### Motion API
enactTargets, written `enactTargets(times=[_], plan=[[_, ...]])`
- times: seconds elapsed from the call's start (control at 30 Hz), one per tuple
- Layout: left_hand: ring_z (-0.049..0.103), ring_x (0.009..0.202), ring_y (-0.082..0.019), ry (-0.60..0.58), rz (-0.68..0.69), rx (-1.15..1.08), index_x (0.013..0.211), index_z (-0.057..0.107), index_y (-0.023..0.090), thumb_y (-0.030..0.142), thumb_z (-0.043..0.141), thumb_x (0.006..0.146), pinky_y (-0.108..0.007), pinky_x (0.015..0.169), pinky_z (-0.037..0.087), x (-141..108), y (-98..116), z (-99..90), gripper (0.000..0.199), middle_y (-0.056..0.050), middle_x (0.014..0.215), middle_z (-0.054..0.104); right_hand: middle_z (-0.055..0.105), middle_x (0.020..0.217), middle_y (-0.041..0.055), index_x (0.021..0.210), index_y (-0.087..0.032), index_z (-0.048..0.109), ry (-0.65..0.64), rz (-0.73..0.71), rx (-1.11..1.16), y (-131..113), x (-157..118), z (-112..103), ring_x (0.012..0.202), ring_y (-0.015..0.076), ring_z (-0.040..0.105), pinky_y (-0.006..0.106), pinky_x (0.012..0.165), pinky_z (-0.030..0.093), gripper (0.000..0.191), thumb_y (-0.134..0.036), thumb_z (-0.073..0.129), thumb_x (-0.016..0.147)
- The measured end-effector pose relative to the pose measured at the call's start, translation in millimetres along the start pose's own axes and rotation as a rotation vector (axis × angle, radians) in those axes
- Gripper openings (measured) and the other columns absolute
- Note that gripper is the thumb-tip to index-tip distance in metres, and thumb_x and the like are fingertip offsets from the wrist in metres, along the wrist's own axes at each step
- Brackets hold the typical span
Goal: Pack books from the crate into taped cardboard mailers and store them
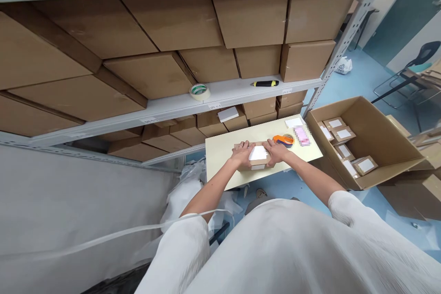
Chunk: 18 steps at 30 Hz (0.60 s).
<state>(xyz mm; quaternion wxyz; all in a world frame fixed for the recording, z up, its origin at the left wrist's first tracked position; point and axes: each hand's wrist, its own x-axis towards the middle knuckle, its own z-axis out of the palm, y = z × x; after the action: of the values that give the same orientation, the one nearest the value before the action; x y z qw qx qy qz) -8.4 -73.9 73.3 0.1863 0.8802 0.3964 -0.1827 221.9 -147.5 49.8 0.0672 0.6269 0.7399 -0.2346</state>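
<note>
A small brown cardboard box with a white label on top lies on the pale yellow table. My left hand grips its left end, thumb by the label's edge. On the box's right end my right hand is closed in the same way, with its thumb near the label. Just beyond the right hand sits an orange and blue tape dispenser. To its right are a blurred-out pink item and a white sheet or card.
A large open carton at the right holds several small labelled boxes. Ahead, a metal shelf carries rows of brown boxes, a tape roll and a utility knife. Plastic wrapping lies left of the table.
</note>
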Motion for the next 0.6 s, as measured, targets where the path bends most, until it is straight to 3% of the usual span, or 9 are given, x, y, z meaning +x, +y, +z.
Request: enactTargets(times=[0.17,0.37,0.6], plan=[[0.02,0.163,-0.051,0.024,0.009,-0.015,0.172,0.022,0.037,0.043,0.096,0.056,-0.067,0.12,0.038,-7,57,6.3,0.137,-0.019,0.176,0.028,0.02,0.179,0.0241,0.173,-0.028,0.026,0.03,0.001,-0.017,30,-54,2,0.142,0.0477,0.057,0.051,0.114,0.049,0.134,-0.062,0.097,0.064],[0.02,0.163,-0.051,0.035,0.092,-0.01,0.172,0.019,0.036,0.045,0.097,0.055,-0.07,0.12,0.037,-10,143,21.1,0.142,-0.02,0.176,0.025,0.021,0.179,0.0239,0.173,-0.028,0.025,0.051,0.06,-0.027,76,-138,15,0.14,0.0464,0.058,0.053,0.113,0.049,0.135,-0.065,0.096,0.064],[0.019,0.163,-0.053,0.055,0.231,0.048,0.173,0.022,0.037,0.044,0.098,0.057,-0.073,0.118,0.038,15,244,26.8,0.138,-0.019,0.178,0.022,0.026,0.179,0.0193,0.173,-0.032,0.027,0.123,0.224,-0.002,135,-234,26,0.157,0.0515,0.033,0.067,0.123,0.036,0.134,-0.064,0.097,0.063]])
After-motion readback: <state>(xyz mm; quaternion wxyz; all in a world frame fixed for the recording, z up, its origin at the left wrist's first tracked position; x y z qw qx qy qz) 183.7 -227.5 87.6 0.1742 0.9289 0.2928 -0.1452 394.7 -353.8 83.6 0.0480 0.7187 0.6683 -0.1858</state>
